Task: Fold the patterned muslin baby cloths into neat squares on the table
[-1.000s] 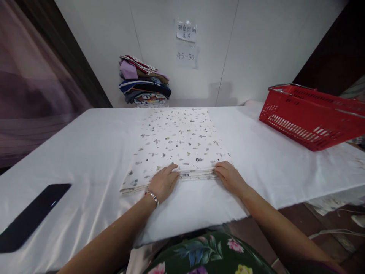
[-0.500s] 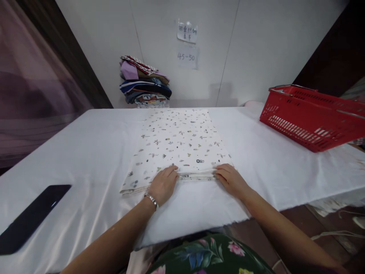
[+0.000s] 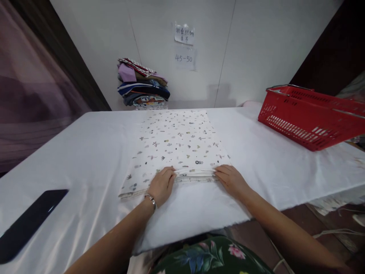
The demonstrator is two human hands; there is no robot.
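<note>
A white cloth (image 3: 176,140) printed with small grey, green and brown motifs lies folded in layers on the white-covered table (image 3: 97,148). My left hand (image 3: 162,186), with a bracelet at the wrist, is closed on the cloth's near edge, left of its middle. At the right end of that same edge, my right hand (image 3: 231,180) pinches the layers between thumb and fingers. Between the two hands the layered edge is lifted slightly and shows several folds. The cloth's near left corner lies flat on the table.
A dark flat phone-like slab (image 3: 31,224) lies at the table's left. Behind the cloth, a stack of folded fabrics (image 3: 144,83) stands against the wall. On the right sits a red plastic basket (image 3: 308,118) with metal handles. Two paper notes (image 3: 184,45) hang on the wall.
The near edge between my hands is raised a little more and its layers show more openly. Both hands keep their hold in nearly the same place. The view has shifted slightly.
</note>
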